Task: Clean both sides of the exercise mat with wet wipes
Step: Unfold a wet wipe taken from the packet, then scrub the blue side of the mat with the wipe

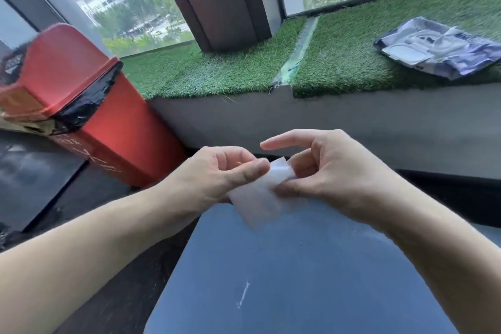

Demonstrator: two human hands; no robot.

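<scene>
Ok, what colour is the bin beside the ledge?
Red, with a black liner showing under the lid of the bin; the head view shows it.

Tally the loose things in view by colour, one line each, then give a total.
White: 1, the thin white wet wipe pinched by both hands.
Blue: 1, the flat blue exercise mat.
Red: 1, the red plastic swing-lid bin.
Blue-and-white: 1, the crumpled wet-wipe pack.
Total: 4

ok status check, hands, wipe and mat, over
Left hand and right hand both pinch the white wet wipe, held above the blue exercise mat. White smear on mat, unwiped. Red lidded bin stands left, clear of the mat.
</scene>
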